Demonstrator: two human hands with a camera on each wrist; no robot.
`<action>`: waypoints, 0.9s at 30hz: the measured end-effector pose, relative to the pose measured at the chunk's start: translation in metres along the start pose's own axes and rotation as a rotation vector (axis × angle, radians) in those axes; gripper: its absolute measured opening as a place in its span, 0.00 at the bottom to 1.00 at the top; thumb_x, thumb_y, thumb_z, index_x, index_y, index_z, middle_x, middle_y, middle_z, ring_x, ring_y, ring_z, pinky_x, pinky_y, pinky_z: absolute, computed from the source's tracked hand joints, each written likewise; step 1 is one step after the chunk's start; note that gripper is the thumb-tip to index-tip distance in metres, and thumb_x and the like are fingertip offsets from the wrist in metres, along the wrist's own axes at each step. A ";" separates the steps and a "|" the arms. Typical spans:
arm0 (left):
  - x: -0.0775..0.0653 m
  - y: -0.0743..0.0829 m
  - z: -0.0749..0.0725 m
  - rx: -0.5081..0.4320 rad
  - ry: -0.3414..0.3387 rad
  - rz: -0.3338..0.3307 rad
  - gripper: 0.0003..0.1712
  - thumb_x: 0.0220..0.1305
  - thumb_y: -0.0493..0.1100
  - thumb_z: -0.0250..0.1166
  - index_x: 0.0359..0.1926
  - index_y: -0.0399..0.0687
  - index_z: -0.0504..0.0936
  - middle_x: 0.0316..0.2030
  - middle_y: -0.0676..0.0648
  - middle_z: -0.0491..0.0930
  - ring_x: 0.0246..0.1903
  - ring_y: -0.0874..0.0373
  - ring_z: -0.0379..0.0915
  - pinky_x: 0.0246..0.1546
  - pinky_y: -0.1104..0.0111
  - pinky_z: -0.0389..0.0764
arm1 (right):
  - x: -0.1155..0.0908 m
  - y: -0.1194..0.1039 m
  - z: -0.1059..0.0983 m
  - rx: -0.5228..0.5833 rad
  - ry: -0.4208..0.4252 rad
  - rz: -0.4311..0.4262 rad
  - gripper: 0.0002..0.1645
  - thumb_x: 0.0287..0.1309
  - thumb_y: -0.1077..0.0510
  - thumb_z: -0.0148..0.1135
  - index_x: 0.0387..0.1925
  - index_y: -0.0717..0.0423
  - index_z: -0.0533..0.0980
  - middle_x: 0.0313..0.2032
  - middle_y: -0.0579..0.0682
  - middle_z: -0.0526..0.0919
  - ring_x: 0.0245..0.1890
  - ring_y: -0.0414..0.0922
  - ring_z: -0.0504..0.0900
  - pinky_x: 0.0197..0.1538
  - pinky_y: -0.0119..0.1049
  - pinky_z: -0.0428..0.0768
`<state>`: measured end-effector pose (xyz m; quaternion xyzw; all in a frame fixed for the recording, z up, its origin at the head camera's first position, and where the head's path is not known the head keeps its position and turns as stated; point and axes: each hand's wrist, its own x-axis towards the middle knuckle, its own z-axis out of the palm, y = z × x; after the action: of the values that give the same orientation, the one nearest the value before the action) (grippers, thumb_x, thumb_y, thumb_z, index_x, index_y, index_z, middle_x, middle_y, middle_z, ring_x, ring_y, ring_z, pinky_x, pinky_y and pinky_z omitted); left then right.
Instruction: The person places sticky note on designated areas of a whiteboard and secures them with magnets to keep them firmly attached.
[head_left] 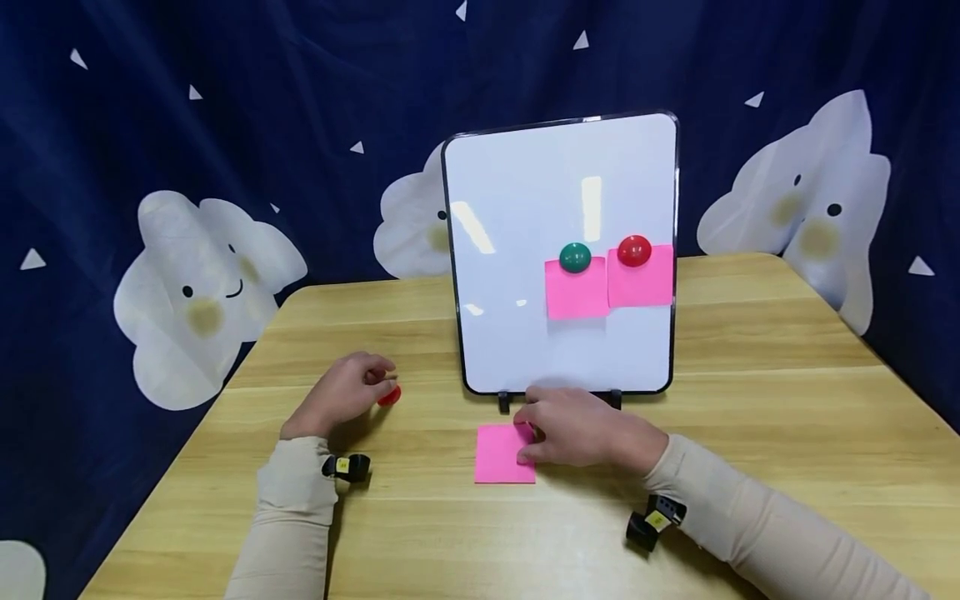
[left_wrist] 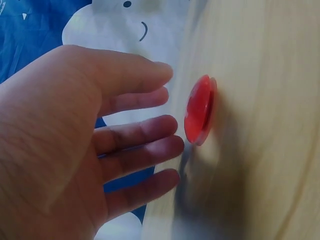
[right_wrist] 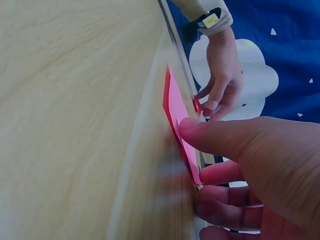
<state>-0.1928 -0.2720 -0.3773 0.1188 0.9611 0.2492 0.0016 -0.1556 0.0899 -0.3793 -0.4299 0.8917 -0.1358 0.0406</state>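
On the table a red round magnet lies by the fingertips of my left hand. In the left wrist view, a gap shows between the relaxed fingers and the magnet. My right hand is over the right side of a square pink sticky note pad. The thumb rests on the pink paper and the index finger is at its edge, with the two tips apart. A whiteboard stands behind, bearing two pink notes under a green magnet and a red magnet.
Small black feet hold the whiteboard upright on the wooden table. Behind the table hangs a dark blue curtain with white clouds. A black wrist camera is strapped to the left wrist, another to the right.
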 end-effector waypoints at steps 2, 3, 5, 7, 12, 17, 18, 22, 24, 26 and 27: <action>-0.001 0.000 0.000 -0.011 -0.018 -0.012 0.16 0.67 0.45 0.66 0.52 0.42 0.85 0.46 0.45 0.81 0.43 0.53 0.78 0.48 0.54 0.78 | 0.000 0.000 0.000 -0.001 -0.004 0.003 0.19 0.56 0.38 0.71 0.23 0.39 0.71 0.28 0.39 0.67 0.30 0.37 0.66 0.31 0.32 0.67; -0.001 0.000 0.000 -0.015 -0.025 -0.017 0.16 0.67 0.45 0.66 0.52 0.42 0.84 0.46 0.44 0.81 0.43 0.52 0.78 0.48 0.53 0.78 | 0.000 0.000 0.000 -0.003 -0.006 0.007 0.19 0.56 0.38 0.71 0.22 0.39 0.71 0.28 0.39 0.67 0.30 0.37 0.66 0.31 0.32 0.67; -0.002 0.000 0.000 -0.015 -0.032 -0.023 0.17 0.68 0.45 0.66 0.53 0.42 0.84 0.46 0.44 0.81 0.44 0.52 0.78 0.49 0.53 0.78 | 0.000 0.000 0.000 -0.004 -0.009 0.012 0.19 0.56 0.38 0.71 0.23 0.38 0.71 0.28 0.39 0.68 0.30 0.37 0.66 0.31 0.32 0.68; -0.003 0.000 0.000 -0.014 -0.038 -0.025 0.17 0.68 0.45 0.66 0.53 0.43 0.84 0.46 0.45 0.81 0.44 0.52 0.78 0.49 0.52 0.77 | 0.000 0.000 0.000 0.002 -0.013 0.019 0.18 0.56 0.39 0.71 0.23 0.38 0.72 0.29 0.39 0.68 0.30 0.37 0.67 0.31 0.32 0.68; -0.002 0.002 -0.001 -0.004 -0.046 -0.014 0.18 0.68 0.46 0.66 0.54 0.43 0.84 0.46 0.45 0.82 0.44 0.52 0.78 0.50 0.52 0.77 | 0.000 0.000 -0.001 0.024 -0.017 0.043 0.15 0.56 0.40 0.71 0.27 0.40 0.75 0.30 0.39 0.69 0.31 0.37 0.68 0.32 0.32 0.70; -0.002 0.002 0.000 -0.001 -0.054 0.006 0.18 0.68 0.45 0.67 0.54 0.41 0.84 0.47 0.44 0.82 0.44 0.52 0.78 0.49 0.52 0.77 | 0.000 0.000 -0.001 0.026 -0.021 0.061 0.16 0.56 0.40 0.72 0.32 0.41 0.76 0.31 0.39 0.69 0.32 0.37 0.68 0.33 0.33 0.71; -0.002 0.001 0.000 -0.002 -0.054 0.007 0.18 0.67 0.45 0.67 0.54 0.41 0.84 0.47 0.44 0.82 0.44 0.52 0.78 0.49 0.52 0.77 | 0.000 0.000 -0.001 0.026 -0.020 0.062 0.16 0.56 0.40 0.72 0.33 0.42 0.76 0.31 0.38 0.69 0.32 0.37 0.68 0.33 0.33 0.71; -0.002 -0.002 -0.001 -0.012 -0.060 0.010 0.18 0.67 0.44 0.67 0.54 0.41 0.84 0.47 0.44 0.82 0.45 0.51 0.78 0.50 0.51 0.77 | -0.001 0.000 -0.001 0.033 -0.012 0.062 0.16 0.56 0.40 0.72 0.36 0.43 0.76 0.32 0.39 0.69 0.32 0.37 0.69 0.33 0.33 0.71; -0.002 -0.003 -0.001 -0.017 -0.065 0.008 0.17 0.67 0.44 0.67 0.54 0.41 0.84 0.46 0.44 0.82 0.44 0.51 0.77 0.49 0.52 0.77 | -0.001 0.000 0.000 0.032 -0.009 0.056 0.16 0.56 0.41 0.72 0.37 0.43 0.77 0.32 0.39 0.69 0.32 0.36 0.69 0.33 0.33 0.71; -0.001 -0.004 -0.001 -0.022 -0.070 0.013 0.17 0.67 0.44 0.67 0.54 0.41 0.84 0.46 0.44 0.82 0.44 0.51 0.77 0.49 0.52 0.77 | -0.001 0.000 0.000 0.032 -0.005 0.049 0.16 0.56 0.41 0.72 0.38 0.44 0.77 0.32 0.39 0.69 0.32 0.36 0.69 0.33 0.33 0.71; -0.001 -0.005 0.000 -0.023 -0.073 0.012 0.17 0.67 0.44 0.67 0.54 0.41 0.84 0.46 0.44 0.82 0.44 0.51 0.77 0.49 0.52 0.77 | 0.000 0.000 0.000 0.032 -0.003 0.045 0.16 0.56 0.42 0.72 0.38 0.44 0.77 0.32 0.39 0.69 0.32 0.36 0.69 0.33 0.33 0.71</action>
<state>-0.1933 -0.2765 -0.3793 0.1335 0.9567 0.2559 0.0368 -0.1554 0.0903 -0.3792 -0.4092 0.8988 -0.1483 0.0520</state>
